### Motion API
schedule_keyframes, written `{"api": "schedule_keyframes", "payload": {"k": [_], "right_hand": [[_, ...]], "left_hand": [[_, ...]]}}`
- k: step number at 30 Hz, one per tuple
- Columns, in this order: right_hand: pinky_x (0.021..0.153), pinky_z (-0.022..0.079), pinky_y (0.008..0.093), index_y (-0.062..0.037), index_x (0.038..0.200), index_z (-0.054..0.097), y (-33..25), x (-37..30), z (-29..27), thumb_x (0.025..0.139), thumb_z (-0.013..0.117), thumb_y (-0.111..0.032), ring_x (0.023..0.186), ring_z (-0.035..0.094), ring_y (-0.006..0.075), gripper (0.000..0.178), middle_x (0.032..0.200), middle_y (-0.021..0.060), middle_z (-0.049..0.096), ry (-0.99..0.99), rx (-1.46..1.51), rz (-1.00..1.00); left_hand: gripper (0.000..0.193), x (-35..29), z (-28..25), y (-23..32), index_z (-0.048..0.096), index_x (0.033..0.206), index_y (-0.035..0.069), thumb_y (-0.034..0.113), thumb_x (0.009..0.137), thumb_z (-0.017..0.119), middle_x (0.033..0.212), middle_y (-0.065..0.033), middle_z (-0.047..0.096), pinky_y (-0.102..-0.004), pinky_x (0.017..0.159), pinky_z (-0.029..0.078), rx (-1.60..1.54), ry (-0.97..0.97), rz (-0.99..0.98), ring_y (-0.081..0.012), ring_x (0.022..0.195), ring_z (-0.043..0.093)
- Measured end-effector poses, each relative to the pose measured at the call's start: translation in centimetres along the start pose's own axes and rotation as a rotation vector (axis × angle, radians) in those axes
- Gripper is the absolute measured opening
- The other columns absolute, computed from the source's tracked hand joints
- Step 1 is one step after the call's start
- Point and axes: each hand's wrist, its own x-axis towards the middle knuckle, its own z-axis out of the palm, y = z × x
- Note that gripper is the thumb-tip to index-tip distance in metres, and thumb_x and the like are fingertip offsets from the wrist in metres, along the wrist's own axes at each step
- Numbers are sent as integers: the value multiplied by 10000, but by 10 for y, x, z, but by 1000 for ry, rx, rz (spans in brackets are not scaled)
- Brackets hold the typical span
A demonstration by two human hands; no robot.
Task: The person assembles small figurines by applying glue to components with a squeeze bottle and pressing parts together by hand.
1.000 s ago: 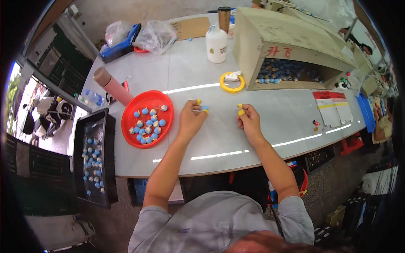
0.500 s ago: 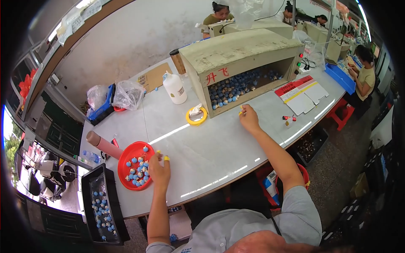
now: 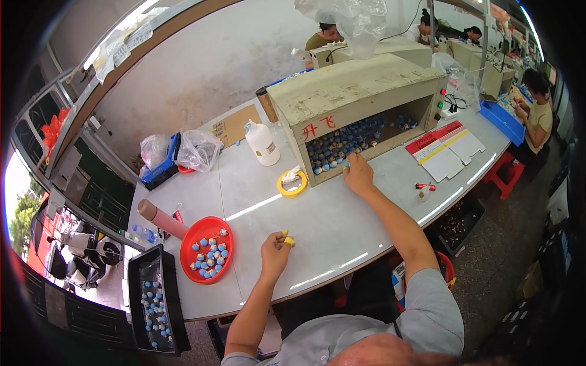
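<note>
My left hand (image 3: 276,255) is above the table to the right of the red bowl, with yellow covers on its thumb and a finger. These fingertips are slightly apart, and no object shows between them. At the front opening of the beige metal box (image 3: 354,88), my right hand (image 3: 359,177) pinches a small blue ball (image 3: 346,164), partly covered by the fingers. Many blue-and-cream balls (image 3: 342,144) lie inside the box. More of these balls rest in the red bowl (image 3: 201,227) at left.
A black tray (image 3: 176,305) with balls sits at the table's left edge. Near it lies a pink flask (image 3: 162,219). Yellow tape (image 3: 292,188) and a white bottle (image 3: 262,143) stand left of the box. A card sheet (image 3: 448,149) and red markers (image 3: 425,186) are at right.
My left hand has left the red bowl's edge and moved right, its fingers closer together. My right hand has closed in on the box opening, a blue ball now at its fingertips. The view has shifted slightly.
</note>
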Motion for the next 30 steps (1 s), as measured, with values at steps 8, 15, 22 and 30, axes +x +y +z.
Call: {"api": "schedule_keyframes", "payload": {"k": [8,15,22,30], "right_hand": [[678,513,435,-58,1010,526,-58,-121,-55,738,616,-6,828,603,364,291,1025,145,525,-220,329,-365],[723,518,434,-26,1097,518,-40,-139,-68,744,576,42,899,598,374,364,1077,165,520,-255,393,-321],[1011,347,468,20,1224,442,65,-140,-130,720,712,-48,1177,429,410,575,1200,221,469,546,72,206],[1045,325,444,-1,1079,503,123,-112,-119,730,726,-65,1255,410,380,420,1246,208,494,384,-252,254]], "left_hand": [[303,41,102,16,553,1090,-40,107,848,661,922,-70,643,-229,655,478,-159,-244,-147,-122,781,616],[257,42,116,13,549,1076,-6,93,858,641,894,-69,662,-216,604,470,-185,-355,-229,-125,778,645],[300,47,80,27,499,1188,12,73,901,563,1021,-131,657,-214,616,509,-354,-467,-454,-184,834,674],[323,60,58,20,502,1209,20,52,897,582,1068,-129,653,-213,686,542,-431,-477,-610,-173,873,668]]}}
